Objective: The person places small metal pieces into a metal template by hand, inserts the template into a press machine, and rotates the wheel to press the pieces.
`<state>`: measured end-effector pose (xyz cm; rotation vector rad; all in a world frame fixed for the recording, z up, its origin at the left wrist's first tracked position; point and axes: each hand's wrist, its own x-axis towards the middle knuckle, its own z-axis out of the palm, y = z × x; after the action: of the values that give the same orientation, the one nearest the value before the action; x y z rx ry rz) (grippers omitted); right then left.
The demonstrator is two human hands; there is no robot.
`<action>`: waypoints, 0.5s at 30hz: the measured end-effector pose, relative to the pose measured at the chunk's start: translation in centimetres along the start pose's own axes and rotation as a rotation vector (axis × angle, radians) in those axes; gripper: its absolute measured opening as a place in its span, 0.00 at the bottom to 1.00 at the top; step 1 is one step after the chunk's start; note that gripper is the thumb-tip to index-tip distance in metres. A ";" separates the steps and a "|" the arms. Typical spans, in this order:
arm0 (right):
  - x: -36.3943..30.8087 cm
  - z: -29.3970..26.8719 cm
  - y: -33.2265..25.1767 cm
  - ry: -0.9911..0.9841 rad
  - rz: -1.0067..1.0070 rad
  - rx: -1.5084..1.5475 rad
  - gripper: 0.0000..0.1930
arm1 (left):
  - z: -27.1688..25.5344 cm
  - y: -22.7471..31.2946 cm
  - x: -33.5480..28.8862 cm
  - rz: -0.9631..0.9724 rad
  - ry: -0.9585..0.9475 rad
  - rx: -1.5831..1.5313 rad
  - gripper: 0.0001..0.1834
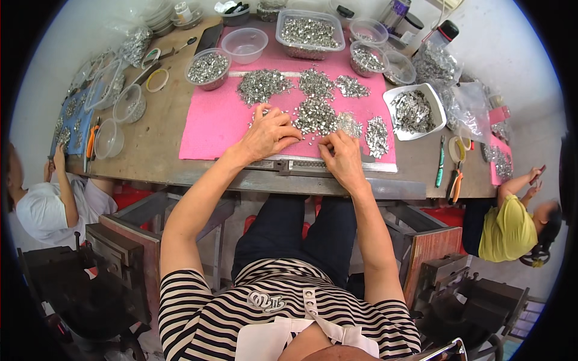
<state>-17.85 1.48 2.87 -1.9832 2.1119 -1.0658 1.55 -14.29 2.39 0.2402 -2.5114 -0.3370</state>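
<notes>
My left hand (pixel 269 133) hovers low over the pink mat (pixel 205 129), its fingers curled and its thumb and index drawn close together. My right hand (pixel 343 154) is bent in a pinch just above a dark metal rail (pixel 295 166) along the mat's front edge. Whatever either hand pinches is too small or hidden to make out. Between and beyond my fingers lies a heap of small silvery metal pieces (pixel 315 115). A paler heap (pixel 348 124) sits beside my right hand, and a larger silvery heap (pixel 263 86) lies beyond my left.
Plastic tubs of metal pieces (pixel 208 67) (pixel 310 33) line the back, with an unfilled clear bowl (pixel 245 45). A white dish (pixel 439 114) stands right. A green pen-like tool (pixel 440 162) and orange-handled pliers (pixel 457 185) lie near the right edge. People sit at both sides.
</notes>
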 end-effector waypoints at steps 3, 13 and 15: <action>0.0 0.1 0.0 0.002 0.003 0.000 0.04 | 0.2 0.0 0.2 0.014 -0.017 0.005 0.04; -0.3 0.2 0.1 0.004 -0.007 -0.027 0.05 | 0.0 1.2 0.4 0.005 -0.035 -0.004 0.04; -0.9 0.0 -0.1 0.063 -0.029 0.001 0.05 | -0.6 2.4 -0.1 -0.048 0.000 -0.039 0.04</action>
<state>-17.58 2.27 2.59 -2.0122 2.1179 -1.1492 1.76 -12.04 3.49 0.2856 -2.4995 -0.4054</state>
